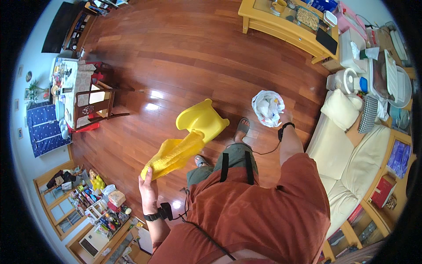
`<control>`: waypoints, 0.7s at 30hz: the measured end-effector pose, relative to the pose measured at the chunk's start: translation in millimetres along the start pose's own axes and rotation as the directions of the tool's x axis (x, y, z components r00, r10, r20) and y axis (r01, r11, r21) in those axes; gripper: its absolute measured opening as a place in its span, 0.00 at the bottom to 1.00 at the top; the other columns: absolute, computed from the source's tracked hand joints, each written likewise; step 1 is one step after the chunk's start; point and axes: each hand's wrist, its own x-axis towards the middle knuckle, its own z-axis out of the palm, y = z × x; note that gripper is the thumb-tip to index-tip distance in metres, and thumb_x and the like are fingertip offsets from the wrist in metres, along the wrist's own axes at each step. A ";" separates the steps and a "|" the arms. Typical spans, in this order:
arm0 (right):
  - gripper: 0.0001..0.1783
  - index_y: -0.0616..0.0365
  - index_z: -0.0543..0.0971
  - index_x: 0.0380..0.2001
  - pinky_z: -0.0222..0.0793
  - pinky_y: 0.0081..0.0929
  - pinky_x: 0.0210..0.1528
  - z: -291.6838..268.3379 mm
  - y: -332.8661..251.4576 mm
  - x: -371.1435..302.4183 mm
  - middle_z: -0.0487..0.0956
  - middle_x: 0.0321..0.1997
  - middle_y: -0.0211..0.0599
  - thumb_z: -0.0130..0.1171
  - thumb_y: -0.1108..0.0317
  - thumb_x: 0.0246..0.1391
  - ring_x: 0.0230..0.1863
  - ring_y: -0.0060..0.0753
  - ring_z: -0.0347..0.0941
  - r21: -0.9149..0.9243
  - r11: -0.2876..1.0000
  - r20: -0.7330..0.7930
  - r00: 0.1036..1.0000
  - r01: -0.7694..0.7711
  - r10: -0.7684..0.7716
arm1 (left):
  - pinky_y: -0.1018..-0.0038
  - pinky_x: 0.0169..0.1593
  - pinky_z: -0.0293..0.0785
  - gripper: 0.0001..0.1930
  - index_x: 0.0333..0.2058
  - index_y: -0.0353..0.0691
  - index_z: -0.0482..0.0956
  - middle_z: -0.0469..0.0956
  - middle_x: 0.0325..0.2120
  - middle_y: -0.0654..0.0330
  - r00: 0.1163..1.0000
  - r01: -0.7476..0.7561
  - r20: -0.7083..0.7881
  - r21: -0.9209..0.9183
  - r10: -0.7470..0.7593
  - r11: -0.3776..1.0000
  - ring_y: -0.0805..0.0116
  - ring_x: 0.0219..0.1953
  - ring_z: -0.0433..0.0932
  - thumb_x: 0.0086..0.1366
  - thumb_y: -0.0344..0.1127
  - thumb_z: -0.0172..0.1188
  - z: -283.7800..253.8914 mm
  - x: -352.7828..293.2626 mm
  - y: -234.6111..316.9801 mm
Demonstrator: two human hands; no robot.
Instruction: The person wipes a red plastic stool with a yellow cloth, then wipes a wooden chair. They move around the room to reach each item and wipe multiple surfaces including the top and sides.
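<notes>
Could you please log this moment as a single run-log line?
left hand: holds yellow cloth | right hand: holds white plastic bag | yellow plastic stool: on wooden floor, beside cloth

The reddish-brown wooden floor [176, 48] runs in glossy planks across the room, with bright patches of light near its middle. A yellow plastic stool [203, 119] lies tipped on it. A dark wooden chair [94, 103] stands on it at the left, beside a cloth-covered bench [72, 90] crowded with dishes. A low yellow wooden bench [281, 28] stands at the far end. A cream sofa [351, 163] rests along the right side, and low shelves of small goods [103, 207] stand at lower left.
</notes>
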 end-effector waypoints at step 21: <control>0.26 0.59 0.83 0.57 0.80 0.37 0.55 96.5 -125.1 -329.7 0.87 0.48 0.45 0.73 0.67 0.54 0.50 0.36 0.84 -0.026 0.770 0.168 0.762 0.638 -0.626 | 0.73 0.62 0.73 0.21 0.56 0.30 0.83 0.87 0.50 0.61 0.949 -0.266 0.167 -0.024 0.266 0.964 0.72 0.53 0.82 0.80 0.44 0.60 -292.5 -49.4 -83.5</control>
